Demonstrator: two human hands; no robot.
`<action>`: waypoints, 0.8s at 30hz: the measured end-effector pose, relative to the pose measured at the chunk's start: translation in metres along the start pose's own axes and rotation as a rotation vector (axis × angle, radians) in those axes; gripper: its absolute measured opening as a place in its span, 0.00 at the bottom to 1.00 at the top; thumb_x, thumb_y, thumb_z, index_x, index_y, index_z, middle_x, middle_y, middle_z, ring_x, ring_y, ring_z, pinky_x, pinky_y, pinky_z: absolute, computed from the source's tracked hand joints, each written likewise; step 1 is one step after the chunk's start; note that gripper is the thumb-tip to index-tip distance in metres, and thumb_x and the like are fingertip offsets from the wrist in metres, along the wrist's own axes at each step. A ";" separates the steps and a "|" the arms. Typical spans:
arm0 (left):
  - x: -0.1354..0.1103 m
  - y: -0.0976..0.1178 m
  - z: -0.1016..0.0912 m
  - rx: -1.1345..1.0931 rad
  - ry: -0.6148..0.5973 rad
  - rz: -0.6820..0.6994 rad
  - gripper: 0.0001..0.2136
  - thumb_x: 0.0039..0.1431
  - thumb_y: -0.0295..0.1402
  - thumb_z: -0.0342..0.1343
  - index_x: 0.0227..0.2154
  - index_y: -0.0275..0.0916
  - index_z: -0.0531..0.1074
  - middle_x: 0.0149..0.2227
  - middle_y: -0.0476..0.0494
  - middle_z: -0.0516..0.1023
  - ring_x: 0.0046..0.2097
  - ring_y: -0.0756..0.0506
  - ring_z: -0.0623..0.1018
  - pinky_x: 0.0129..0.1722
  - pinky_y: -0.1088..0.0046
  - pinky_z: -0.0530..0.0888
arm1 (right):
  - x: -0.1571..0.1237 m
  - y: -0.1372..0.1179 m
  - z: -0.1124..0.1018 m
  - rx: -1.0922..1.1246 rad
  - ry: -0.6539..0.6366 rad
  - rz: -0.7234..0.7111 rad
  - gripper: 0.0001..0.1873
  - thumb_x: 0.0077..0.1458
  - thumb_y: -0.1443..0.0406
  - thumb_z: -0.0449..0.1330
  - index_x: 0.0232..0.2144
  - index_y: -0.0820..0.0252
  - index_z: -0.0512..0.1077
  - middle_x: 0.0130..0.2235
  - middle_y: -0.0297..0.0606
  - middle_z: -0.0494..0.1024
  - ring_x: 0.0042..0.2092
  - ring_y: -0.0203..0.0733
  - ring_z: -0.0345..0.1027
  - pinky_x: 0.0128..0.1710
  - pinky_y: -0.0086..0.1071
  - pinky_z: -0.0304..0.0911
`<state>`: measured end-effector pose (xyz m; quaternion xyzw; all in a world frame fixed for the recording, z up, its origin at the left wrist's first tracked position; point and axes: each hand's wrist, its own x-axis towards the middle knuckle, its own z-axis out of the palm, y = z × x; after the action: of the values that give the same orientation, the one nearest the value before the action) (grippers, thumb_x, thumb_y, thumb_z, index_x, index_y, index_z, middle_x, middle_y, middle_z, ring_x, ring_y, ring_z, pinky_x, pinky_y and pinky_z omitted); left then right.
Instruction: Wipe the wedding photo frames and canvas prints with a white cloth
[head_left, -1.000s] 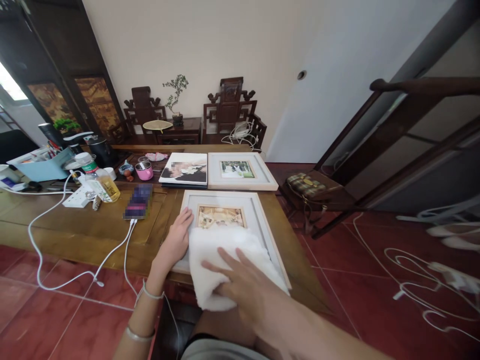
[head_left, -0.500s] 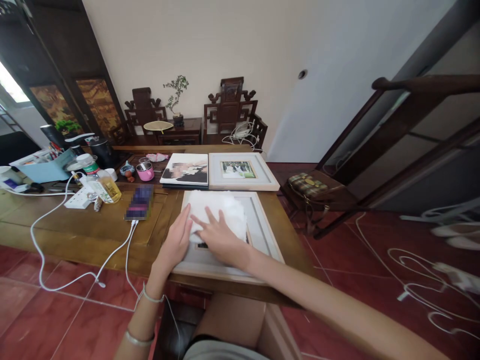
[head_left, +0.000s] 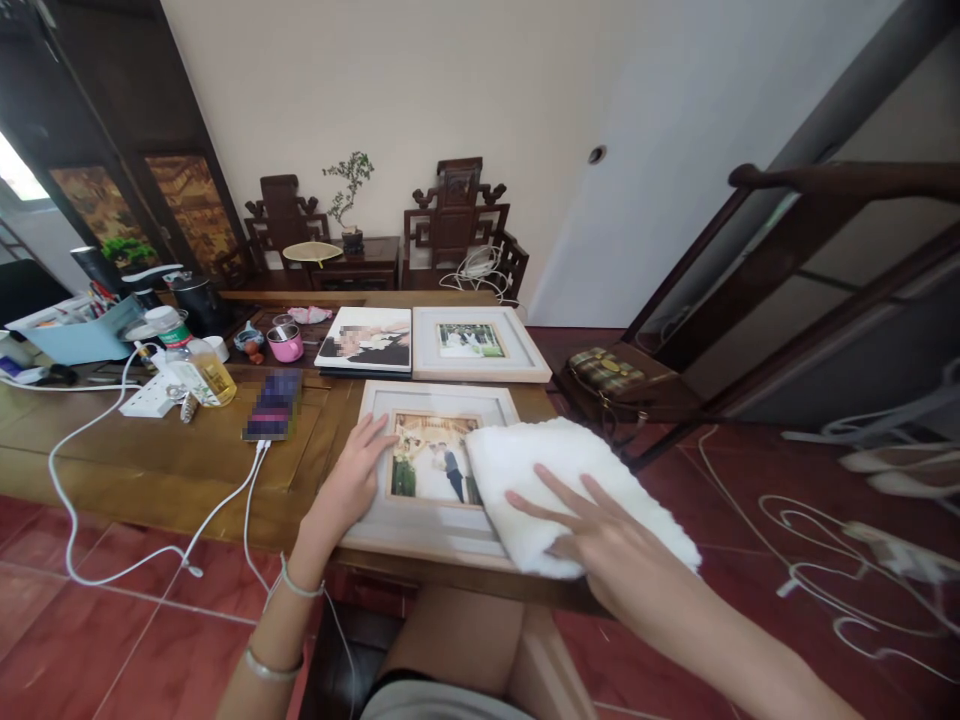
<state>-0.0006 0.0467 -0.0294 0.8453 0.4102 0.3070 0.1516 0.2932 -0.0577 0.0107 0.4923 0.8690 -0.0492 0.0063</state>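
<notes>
A light wooden picture frame (head_left: 442, 535) lies flat near the table's front edge. Behind its pale mat shows a photo (head_left: 427, 465) of a couple. My left hand (head_left: 356, 475) rests on the frame's left border, its fingers apart and laid over the edge. Over the frame's right side spreads a folded white cloth (head_left: 555, 450), hanging past the frame and the table edge. My right hand (head_left: 600, 530) holds this cloth from above, fingers spread across it. Its thumb is hidden.
Behind stand a second framed photo (head_left: 517, 355) and a photo panel (head_left: 364, 350). To the left are a phone (head_left: 271, 405) with cables, a power strip (head_left: 148, 397), a bottle (head_left: 210, 378), a pink cup (head_left: 285, 342) and a blue box (head_left: 75, 338). A chair with a plaid bag (head_left: 606, 370) stands right.
My right hand has moved the cloth from the frame's middle to its right side and beyond, uncovering the photo. The left hand has stayed at the left border, its fingers shifting slightly.
</notes>
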 end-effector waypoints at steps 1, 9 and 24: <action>0.000 0.000 0.000 -0.003 0.004 0.018 0.27 0.49 0.12 0.39 0.50 0.39 0.67 0.61 0.41 0.60 0.65 0.44 0.52 0.62 0.54 0.55 | -0.003 0.002 0.002 0.004 0.020 -0.007 0.29 0.34 0.82 0.45 0.30 0.55 0.77 0.59 0.28 0.61 0.64 0.56 0.36 0.59 0.62 0.39; -0.001 -0.008 0.006 0.015 0.030 0.018 0.27 0.51 0.13 0.39 0.52 0.35 0.65 0.57 0.37 0.66 0.61 0.44 0.61 0.61 0.56 0.59 | 0.062 0.026 -0.018 0.042 0.446 0.072 0.28 0.38 0.82 0.48 0.42 0.64 0.72 0.61 0.49 0.57 0.63 0.54 0.44 0.57 0.52 0.52; 0.004 -0.009 0.007 0.109 -0.011 -0.001 0.24 0.50 0.14 0.40 0.50 0.32 0.68 0.56 0.34 0.66 0.61 0.42 0.62 0.60 0.57 0.61 | 0.158 0.011 -0.014 -0.100 0.150 -0.143 0.27 0.44 0.81 0.54 0.47 0.62 0.70 0.47 0.51 0.75 0.63 0.52 0.47 0.59 0.53 0.40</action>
<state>0.0002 0.0555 -0.0378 0.8539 0.4256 0.2795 0.1078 0.2219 0.0841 0.0144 0.4302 0.9014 0.0307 -0.0379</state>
